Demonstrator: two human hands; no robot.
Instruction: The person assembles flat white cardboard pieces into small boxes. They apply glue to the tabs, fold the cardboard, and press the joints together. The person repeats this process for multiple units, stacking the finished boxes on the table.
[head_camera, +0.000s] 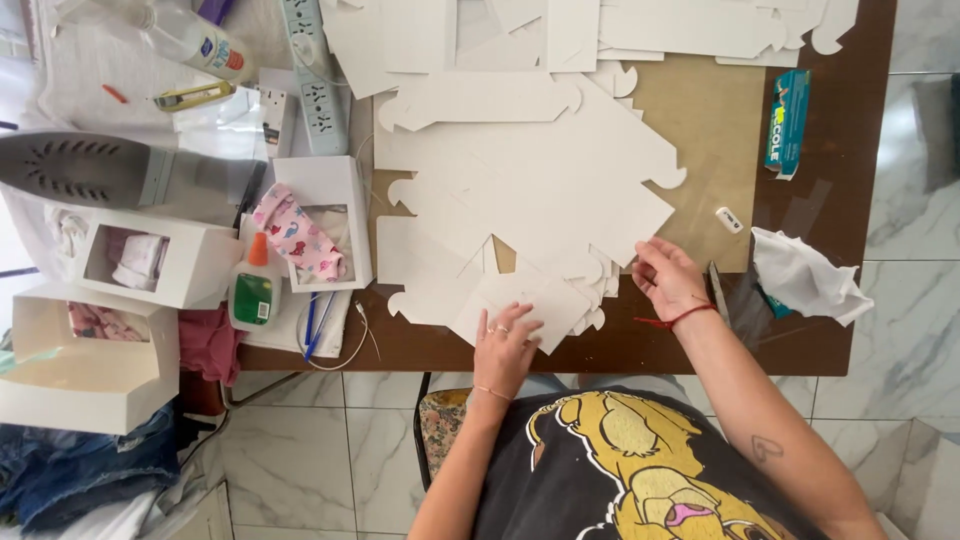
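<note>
The left hand lies flat, fingers spread, on a light, stiff, easily creased cardboard cutout, best lifted by its edge; the right hand, its grip loosely open and holding nothing, touches the stack's edge.

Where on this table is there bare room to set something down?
Bare: the tan board between the white card cutouts and the teal box; the brown edge by the left hand. Crowded: the left side around the glue bottle.

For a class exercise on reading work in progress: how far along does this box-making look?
Done: three white window boxes stand assembled at the left, cloth inside. In hand: left hand presses a flat cut-out and right hand touches the pile's edge. Left: a pile of unfolded blanks covers the table.
</note>
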